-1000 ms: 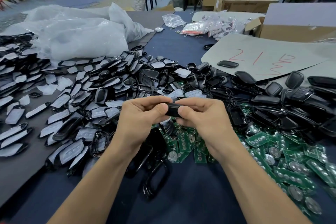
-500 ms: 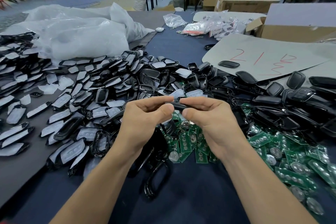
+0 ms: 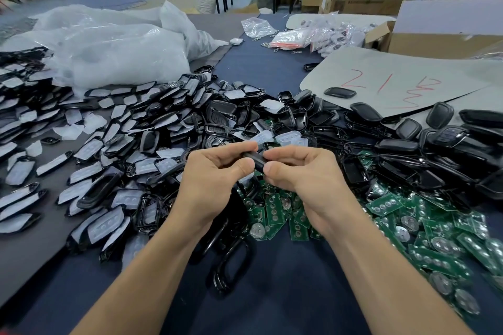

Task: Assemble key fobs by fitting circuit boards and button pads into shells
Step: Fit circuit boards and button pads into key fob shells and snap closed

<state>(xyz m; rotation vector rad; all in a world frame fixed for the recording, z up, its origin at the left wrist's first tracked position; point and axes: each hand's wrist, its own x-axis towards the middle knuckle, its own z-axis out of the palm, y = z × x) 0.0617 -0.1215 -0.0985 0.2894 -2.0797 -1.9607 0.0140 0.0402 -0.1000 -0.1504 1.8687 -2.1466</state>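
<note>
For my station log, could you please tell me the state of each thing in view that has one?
Key fob shell: held up, pinched at both ends.
Left hand: pinches the shell.
Right hand: pinches the shell.
Circuit boards: loose in a heap.
Cardboard box: flap open.

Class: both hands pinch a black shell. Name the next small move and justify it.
Probably press the black shell firmly closed: left hand and right hand both pinch it edge-on between thumb and forefinger, above the green circuit boards.
</note>
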